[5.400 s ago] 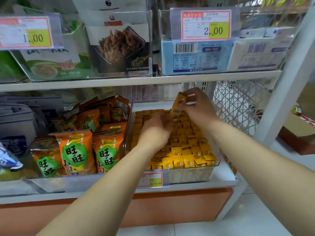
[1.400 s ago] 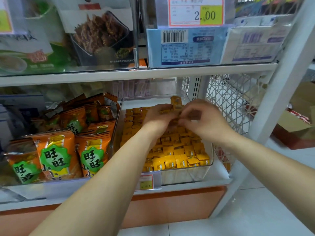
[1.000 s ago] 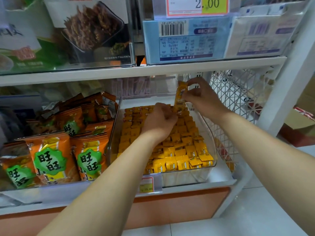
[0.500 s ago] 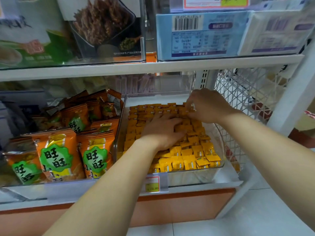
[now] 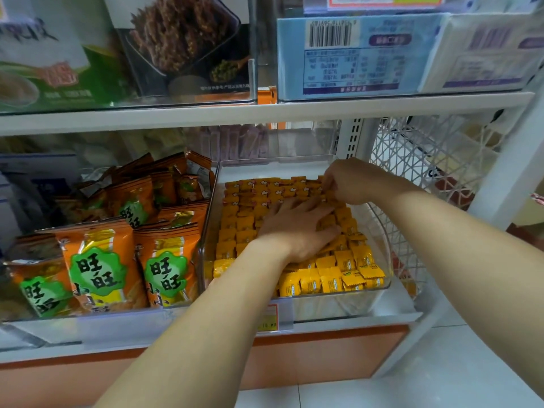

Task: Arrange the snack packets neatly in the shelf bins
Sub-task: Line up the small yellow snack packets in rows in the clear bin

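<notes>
So L hand [image 5: 297,228] lies flat, fingers straight, on the packets [image 5: 332,278] in the bin [image 5: 335,304]. R hand [image 5: 356,181] is curled, pinching packets at back.

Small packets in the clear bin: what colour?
Yellow to orange small packets; head view shows them best.

- Hands: two, left hand [image 5: 297,228] and right hand [image 5: 353,181], both over the bin [image 5: 347,304].
- Packets [image 5: 332,278] in the bin: dozens, too many to count.
- Bags [image 5: 97,266] left of the bin: three in front; those behind can't be counted.
- Upper bins [image 5: 368,95] above the bin: two.
- Tag [image 5: 269,318] on the shelf edge below the bin's front: one.
</notes>
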Demonstrator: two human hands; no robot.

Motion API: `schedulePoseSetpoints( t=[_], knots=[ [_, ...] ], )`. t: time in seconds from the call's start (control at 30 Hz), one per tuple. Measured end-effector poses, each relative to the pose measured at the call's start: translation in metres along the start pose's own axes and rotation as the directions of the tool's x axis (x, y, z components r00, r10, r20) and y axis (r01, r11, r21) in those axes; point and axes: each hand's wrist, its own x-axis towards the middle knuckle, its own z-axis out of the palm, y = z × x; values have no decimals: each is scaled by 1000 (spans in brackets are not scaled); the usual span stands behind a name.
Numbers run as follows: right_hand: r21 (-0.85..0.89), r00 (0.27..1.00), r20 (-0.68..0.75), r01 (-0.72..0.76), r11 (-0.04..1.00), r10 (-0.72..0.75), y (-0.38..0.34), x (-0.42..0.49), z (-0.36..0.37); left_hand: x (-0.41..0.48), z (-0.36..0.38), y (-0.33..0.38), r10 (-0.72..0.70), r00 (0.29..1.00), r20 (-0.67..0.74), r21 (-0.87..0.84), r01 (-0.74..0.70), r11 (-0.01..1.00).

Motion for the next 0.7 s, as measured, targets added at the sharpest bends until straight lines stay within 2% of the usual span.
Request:
schedulePoseSetpoints(
  t=[0.13, 0.2, 0.37, 0.43, 0.5, 0.53, 0.57, 0.6, 0.63, 0.67, 0.7],
  knots=[
    [-24, 993, -109, -50, 998, 47, -5, -4, 5, 1, 0, 3, -18, 1000, 8, 19, 18, 1000],
    [-11, 977, -208, -45, 999, 42, -4, -11, 5, 0, 1, 3, -26, 1000, 10, 38, 26, 999],
    [209, 899, -430, 17, 978, 76, -1, -44, 6, -3, -4, 8, -41, 999, 0, 27, 41, 999],
    [334, 824, -545, 42, 942, 156, -3, -60, 8, -5, -11, 11, -71, 991, -113, -68, 63, 996],
    [472, 708, -666, 158, 867, 234, -6, -79, 11, -7, -21, 16, -181, 944, -276, -264, 107, 959],
    [517, 682, -683, 201, 832, 259, -8, -89, 13, -7, -26, 19, -264, 920, -291, -435, 118, 893],
    [550, 693, -669, 220, 805, 268, -11, -96, 15, -8, -32, 22, -337, 910, -241, -644, 110, 757],
    [579, 726, -638, 231, 782, 257, -13, -102, 19, -8, -37, 26, -371, 916, -151, -823, 91, 560],
    [605, 770, -596, 243, 758, 229, -15, -105, 22, -8, -39, 28, -367, 927, -79, -920, 73, 384],
    [633, 811, -552, 257, 730, 194, -17, -108, 24, -9, -40, 28, -343, 938, -60, -954, 47, 297],
    [658, 840, -518, 273, 702, 159, -17, -109, 25, -12, -41, 28, -322, 944, -67, -961, 26, 277]
  ],
)
